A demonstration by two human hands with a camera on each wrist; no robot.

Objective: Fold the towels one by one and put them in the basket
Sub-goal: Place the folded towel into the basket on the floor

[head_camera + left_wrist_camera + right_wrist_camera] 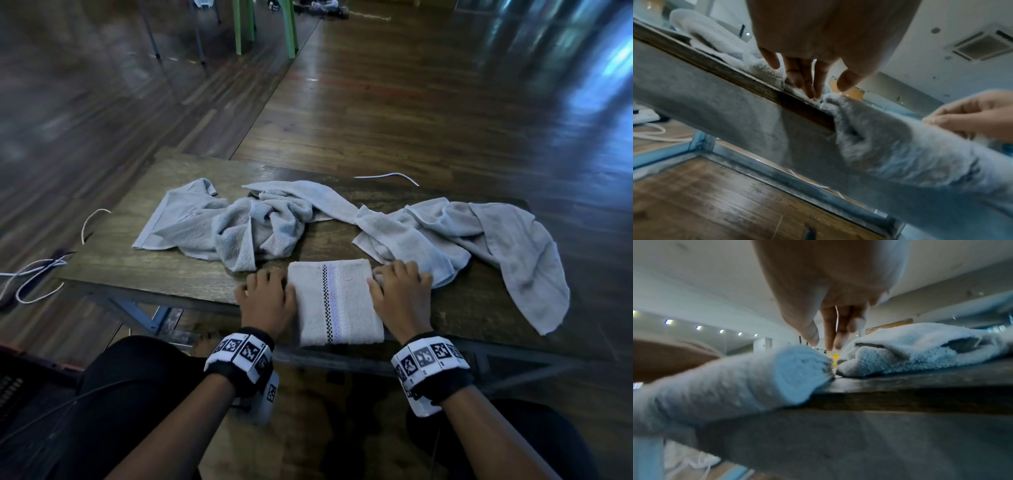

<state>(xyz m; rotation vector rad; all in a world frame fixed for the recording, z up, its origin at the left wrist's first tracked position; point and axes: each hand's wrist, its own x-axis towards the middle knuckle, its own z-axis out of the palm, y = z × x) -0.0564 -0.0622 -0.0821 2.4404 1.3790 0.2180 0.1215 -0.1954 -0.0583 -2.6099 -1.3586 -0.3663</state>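
The near end of the folded towel (337, 303) is seen overhanging the table (154, 267) edge, its underside hidden. The fingertips of the left hand (267, 301) and right hand (400, 294) are concealed at the towel's sides. The right-wrist view is blurred throughout. The dark object (20, 380) at near left is cut off by the frame.
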